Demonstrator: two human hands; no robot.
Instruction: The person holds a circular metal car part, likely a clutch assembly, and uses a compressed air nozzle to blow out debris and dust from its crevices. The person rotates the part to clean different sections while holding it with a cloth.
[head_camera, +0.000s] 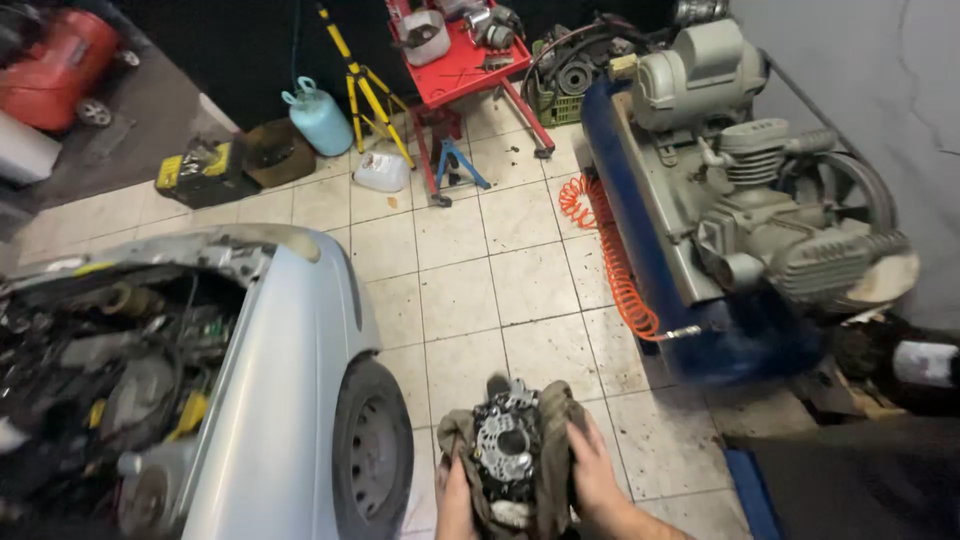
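Both hands share one grip at 6 o'clock in the head view: the left hand (455, 500) and right hand (597, 478) are curled around a dark metal car part (507, 448), round and finned like an alternator, cradled in an olive rag (553, 440). Fingers press the cloth against its sides, so each hand is closed on the bundle. The part is out of the car and held above the floor, its face turned up; whether it is being wiped or just carried I cannot tell.

At 9 o'clock stands a silver car (270, 400) with the bonnet open and the engine bay (90, 390) exposed. The floor (480, 290) is pale tile, stained and gritty. At 3 o'clock sits a blue air compressor (740, 220) with a coiled orange hose (605, 250). At 12 o'clock are a red tool stand (455, 60), a yellow tripod (365, 90) and a pale blue gas cylinder (318, 118).
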